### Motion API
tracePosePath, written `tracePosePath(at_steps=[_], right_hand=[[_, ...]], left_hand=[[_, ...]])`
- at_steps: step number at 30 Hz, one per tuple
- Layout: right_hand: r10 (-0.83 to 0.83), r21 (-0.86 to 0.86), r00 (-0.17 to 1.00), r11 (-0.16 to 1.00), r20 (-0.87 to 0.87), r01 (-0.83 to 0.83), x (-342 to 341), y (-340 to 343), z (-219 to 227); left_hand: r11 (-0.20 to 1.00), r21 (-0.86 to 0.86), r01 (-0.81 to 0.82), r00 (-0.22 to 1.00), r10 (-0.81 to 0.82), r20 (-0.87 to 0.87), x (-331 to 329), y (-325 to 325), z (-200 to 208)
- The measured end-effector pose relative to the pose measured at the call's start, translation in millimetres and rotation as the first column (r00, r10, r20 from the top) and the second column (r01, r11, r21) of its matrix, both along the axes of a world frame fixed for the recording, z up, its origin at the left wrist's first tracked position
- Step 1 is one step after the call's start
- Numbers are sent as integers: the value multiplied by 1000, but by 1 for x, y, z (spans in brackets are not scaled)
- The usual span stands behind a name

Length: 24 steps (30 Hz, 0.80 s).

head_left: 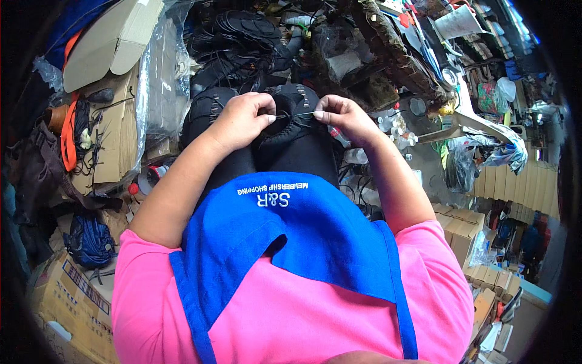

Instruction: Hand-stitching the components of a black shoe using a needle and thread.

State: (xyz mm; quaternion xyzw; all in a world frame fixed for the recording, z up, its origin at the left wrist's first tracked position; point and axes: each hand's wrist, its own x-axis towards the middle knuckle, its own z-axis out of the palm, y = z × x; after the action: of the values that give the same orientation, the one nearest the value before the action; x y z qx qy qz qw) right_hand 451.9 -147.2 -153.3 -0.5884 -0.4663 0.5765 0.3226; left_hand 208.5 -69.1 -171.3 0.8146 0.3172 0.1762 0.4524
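A black shoe (280,134) rests on my lap between my dark-clad thighs, its opening facing up. Over that opening, a thin pale strand (302,114) that looks like thread runs between my two hands. My left hand (245,116) pinches one end of it, thumb against the curled fingers. At the shoe's right side, my right hand (344,119) grips the other end between thumb and forefinger. Whether a needle is on the strand is too small to tell. A blue apron (267,224) covers my front below the shoe.
Dark cords (242,36) lie heaped beyond my knees. Flat cardboard (115,133) and a dark blue bag (90,241) are on the left, above a printed carton (70,309). Plastic bottles (394,127) stand right of my right hand, with stacked boxes (458,233) further right.
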Motion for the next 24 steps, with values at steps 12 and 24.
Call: tracePosePath(at_steps=[12, 24], right_hand=[[43, -32, 999, 999, 18, -42, 6, -19, 13], [43, 264, 493, 803, 869, -534, -16, 8, 49]], left_hand=[[978, 179, 111, 981, -79, -179, 12, -5, 13], [953, 250, 171, 967, -114, -227, 14, -5, 12]])
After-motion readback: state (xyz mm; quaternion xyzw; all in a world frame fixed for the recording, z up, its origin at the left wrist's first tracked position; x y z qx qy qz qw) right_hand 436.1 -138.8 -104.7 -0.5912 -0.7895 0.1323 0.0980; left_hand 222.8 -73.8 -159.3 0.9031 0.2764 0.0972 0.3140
